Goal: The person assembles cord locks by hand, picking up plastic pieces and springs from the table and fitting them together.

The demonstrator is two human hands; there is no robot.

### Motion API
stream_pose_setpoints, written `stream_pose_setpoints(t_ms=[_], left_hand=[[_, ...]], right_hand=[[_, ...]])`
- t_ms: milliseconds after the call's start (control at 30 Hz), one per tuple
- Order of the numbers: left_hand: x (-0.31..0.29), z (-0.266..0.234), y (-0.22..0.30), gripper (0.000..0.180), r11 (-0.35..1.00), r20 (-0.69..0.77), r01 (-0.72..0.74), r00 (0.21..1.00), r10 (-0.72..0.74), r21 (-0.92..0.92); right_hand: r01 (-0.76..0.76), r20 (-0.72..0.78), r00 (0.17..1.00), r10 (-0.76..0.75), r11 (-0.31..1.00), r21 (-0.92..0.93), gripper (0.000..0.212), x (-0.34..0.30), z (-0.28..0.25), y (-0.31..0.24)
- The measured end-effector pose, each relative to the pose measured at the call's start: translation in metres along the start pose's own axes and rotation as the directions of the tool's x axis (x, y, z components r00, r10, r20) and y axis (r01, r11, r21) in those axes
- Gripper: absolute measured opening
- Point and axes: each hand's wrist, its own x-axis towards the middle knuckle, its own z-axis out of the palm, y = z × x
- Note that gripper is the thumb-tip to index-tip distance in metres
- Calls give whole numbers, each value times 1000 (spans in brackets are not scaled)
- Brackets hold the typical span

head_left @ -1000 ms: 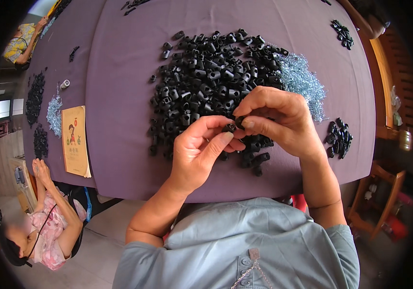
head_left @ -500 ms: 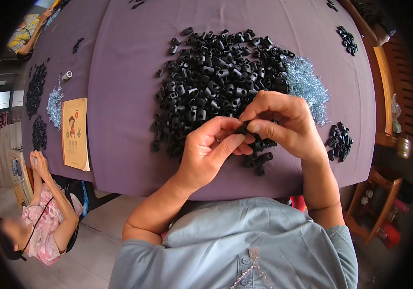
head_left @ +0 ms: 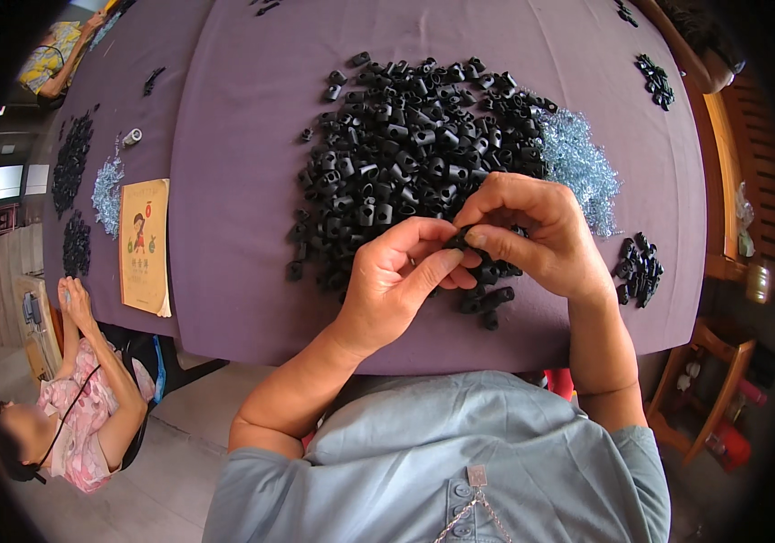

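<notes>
My left hand [head_left: 396, 285] and my right hand [head_left: 537, 235] meet at the near edge of a heap of small black plastic fittings [head_left: 405, 158], short tube-like pieces with holes. Between the fingertips is one small black plastic fitting [head_left: 461, 240], mostly hidden. My left thumb and fingers pinch it from the left, while the right thumb and forefinger close on it from above and the right. A few loose fittings [head_left: 493, 299] lie just below the hands. Whether a small metal piece is also held cannot be made out.
Small shiny metal pieces [head_left: 577, 167] are heaped right of the fittings. A smaller black pile [head_left: 641, 271] lies beyond my right wrist. On the left are a yellowish booklet [head_left: 145, 249], a white cylinder [head_left: 132, 137] and a seated person [head_left: 89, 407] handling something. Purple cloth [head_left: 242, 181] covers the table.
The hands keep the same pinch on the fitting, with only slight finger movement. The view has shifted a little, so the table things at left appear slightly farther right.
</notes>
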Motion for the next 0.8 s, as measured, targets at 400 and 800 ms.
stream_pose_setpoints(t_ms=[400, 800], left_hand=[[-1, -1, -1, 20, 999, -44, -43, 998, 43, 15], [2, -2, -1, 18, 990, -110, -109, 987, 119, 92]], right_hand=[[-25, -38, 999, 28, 996, 86, 12, -1, 5, 5], [283, -48, 948, -315, 901, -328, 24, 2, 20, 9]])
